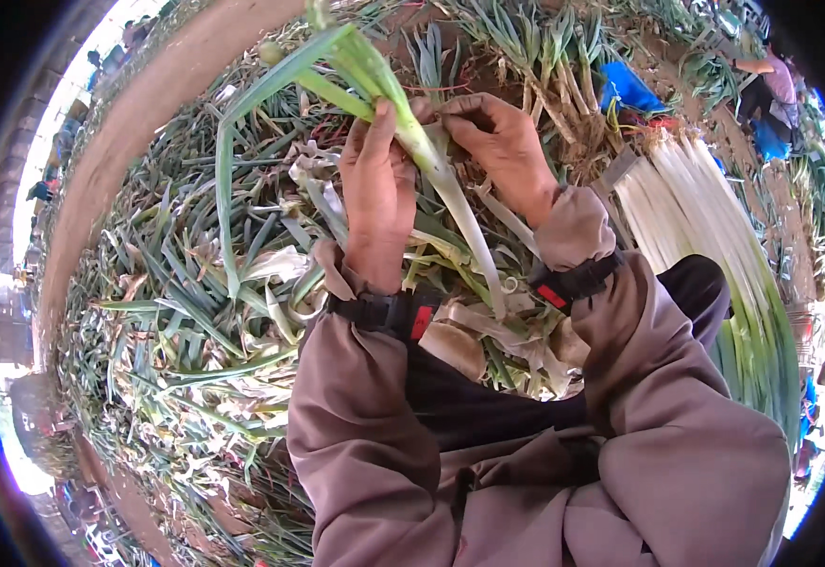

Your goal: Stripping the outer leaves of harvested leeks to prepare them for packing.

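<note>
My left hand [379, 194] is closed around a long green onion [442, 180], its thumb pressed against the pale green stalk. The onion slants across in front of me, with green leaves at the upper left and the thin white end pointing down between my wrists. One bent leaf [224, 189] hangs down on the left. Beside the stalk, my right hand [511, 156] is pinched, fingertips close to the onion. Whatever sits between those fingertips is too small to make out. Loose peeled leaves and dry skins [280, 265] lie under both hands.
On the right lies a big bundle of cleaned green onions [696, 198], white ends away from me. Unpeeled onions with roots [563, 76] are heaped at the far side, near a blue plastic piece [629, 87]. Another person [776, 85] is at the far right. Leaf waste covers the left.
</note>
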Available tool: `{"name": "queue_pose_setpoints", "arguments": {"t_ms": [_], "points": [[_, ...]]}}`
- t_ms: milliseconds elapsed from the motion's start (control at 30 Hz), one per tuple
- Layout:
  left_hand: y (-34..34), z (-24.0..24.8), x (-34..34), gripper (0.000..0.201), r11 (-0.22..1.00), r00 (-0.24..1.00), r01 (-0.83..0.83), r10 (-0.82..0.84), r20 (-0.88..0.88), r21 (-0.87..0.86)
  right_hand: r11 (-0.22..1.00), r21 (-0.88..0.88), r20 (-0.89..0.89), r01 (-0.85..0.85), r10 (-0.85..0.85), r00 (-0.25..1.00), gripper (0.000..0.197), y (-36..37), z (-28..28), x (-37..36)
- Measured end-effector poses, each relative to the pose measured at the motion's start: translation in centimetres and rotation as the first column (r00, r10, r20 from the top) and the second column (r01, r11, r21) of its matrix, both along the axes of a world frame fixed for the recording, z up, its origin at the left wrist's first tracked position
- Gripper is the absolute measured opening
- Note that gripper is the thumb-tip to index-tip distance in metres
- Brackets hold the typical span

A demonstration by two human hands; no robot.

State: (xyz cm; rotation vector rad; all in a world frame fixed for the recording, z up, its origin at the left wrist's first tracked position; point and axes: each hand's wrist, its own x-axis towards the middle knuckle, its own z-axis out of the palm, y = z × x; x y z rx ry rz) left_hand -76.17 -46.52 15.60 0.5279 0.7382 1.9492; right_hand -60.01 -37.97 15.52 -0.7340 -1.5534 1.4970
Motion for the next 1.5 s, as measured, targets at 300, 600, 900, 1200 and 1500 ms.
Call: {"name": "queue_pose_setpoints", "arguments": {"t_ms": [300, 600, 900, 1200, 1500], "points": [[-1.7, 1.3, -3.6, 0.045, 0.982, 0.999, -0.048, 0.051, -0.011, 0.184, 0.934, -0.178, -0.021, 0.31, -0.319, 0.948, 0.024, 5.6, -6.0, 4.2], [-0.4, -2.2, -5.2, 0.038, 0.984, 0.981, -0.176, 0.176, -0.078, 0.006, 0.701, 0.706, 0.188, -0.098, -0.052, 0.981, 0.04, -2.0, 0.1, -0.9], [1.2, -2.6, -2.0, 0.048, 0.958, 0.909, -0.274, 0.231, -0.348, -0.08, 0.517, 0.853, 0.313, -0.068, -0.404, 0.859, 0.045, -5.2, -4.1, -2.5], [1.1, -3.4, -2.9, 0.043, 0.941, 0.897, -0.324, 0.272, -0.348, -0.1, 0.412, 0.895, 0.326, -0.171, -0.342, 0.881, 0.027, -5.5, -5.8, -2.6], [0.1, -3.8, -7.5, 0.043, 0.898, 0.875, -0.421, 0.365, -0.318, -0.126, 0.508, 0.739, 0.421, -0.442, 0.165, 0.892, 0.031, -8.0, -7.3, 5.2]]}}
